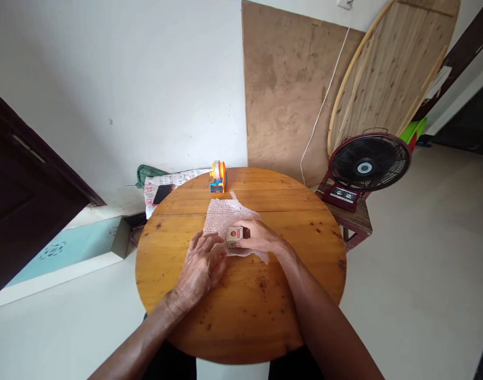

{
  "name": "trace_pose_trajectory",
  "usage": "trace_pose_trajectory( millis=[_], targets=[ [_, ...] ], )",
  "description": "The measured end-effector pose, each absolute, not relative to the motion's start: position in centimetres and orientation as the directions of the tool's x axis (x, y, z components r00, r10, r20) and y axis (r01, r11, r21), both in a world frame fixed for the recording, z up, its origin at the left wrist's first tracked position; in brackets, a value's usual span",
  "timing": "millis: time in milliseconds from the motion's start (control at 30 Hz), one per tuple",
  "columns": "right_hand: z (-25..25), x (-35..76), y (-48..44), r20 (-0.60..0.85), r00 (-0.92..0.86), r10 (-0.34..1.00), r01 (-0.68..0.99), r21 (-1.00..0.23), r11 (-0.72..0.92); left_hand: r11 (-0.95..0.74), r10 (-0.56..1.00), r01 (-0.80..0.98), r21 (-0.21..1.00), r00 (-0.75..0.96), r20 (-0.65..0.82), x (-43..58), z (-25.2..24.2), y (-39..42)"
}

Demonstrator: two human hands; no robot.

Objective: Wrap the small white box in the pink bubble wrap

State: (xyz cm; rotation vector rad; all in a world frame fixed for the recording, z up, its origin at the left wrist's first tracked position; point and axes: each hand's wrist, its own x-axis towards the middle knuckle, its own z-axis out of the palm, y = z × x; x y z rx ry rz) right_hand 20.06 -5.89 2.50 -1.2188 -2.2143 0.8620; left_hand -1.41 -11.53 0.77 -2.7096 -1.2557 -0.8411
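A sheet of bubble wrap [221, 212] lies on the round wooden table [241, 311], its edges uneven. On top of it is a small box [234, 235] with red print and a picture on its upper face. My right hand [258, 236] grips this box from the right side, fingers at its far edge and thumb at its near side. My left hand [200, 266] rests at the left edge of the bubble wrap, fingers loosely spread and slightly bent, with nothing in it that I can see.
An orange and blue tape dispenser [218, 178] stands at the table's far edge. Left of the table, a dark phone [162, 194] lies on a printed white sack [182, 178]. To the right, a fan [364, 168] sits on a wooden stool [354, 219].
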Motion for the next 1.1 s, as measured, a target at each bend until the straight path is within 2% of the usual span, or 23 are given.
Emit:
trace_pose_trajectory(
  millis=[167,333,467,567,733,867,1100],
  targets=[
    [2.9,20.4,-6.0,0.082,-0.467,0.88,0.514,-0.785,0.345,-0.66,0.705,0.726,0.195,0.508,0.495,-0.9,1.3,-11.2],
    [3.8,21.8,-6.1,0.022,-0.5,0.866,0.365,-0.902,0.233,-0.621,0.757,0.718,0.313,0.449,0.474,-0.5,1.6,-9.1],
    [3.9,22.4,-6.1,0.011,-0.501,0.865,0.463,-0.841,0.279,-0.552,0.826,0.705,0.445,0.389,0.409,-0.1,1.7,-7.1],
    [3.3,22.1,-5.9,0.017,-0.464,0.886,0.543,-0.785,0.299,-0.487,0.873,0.647,0.587,0.346,0.343,0.4,1.6,-6.3],
    [2.6,21.5,-5.6,0.059,-0.417,0.907,0.536,-0.79,0.298,-0.332,0.939,0.51,0.794,0.259,0.227,0.9,1.1,-6.1],
    [2.6,21.3,-5.7,0.041,-0.384,0.922,0.523,-0.814,0.254,-0.325,0.938,0.403,0.856,0.254,0.236,0.8,0.8,-6.0],
    [2.8,21.0,-5.8,0.05,-0.394,0.918,0.543,-0.793,0.276,-0.313,0.936,0.309,0.898,0.258,0.237,0.6,0.3,-6.4]
  ],
)
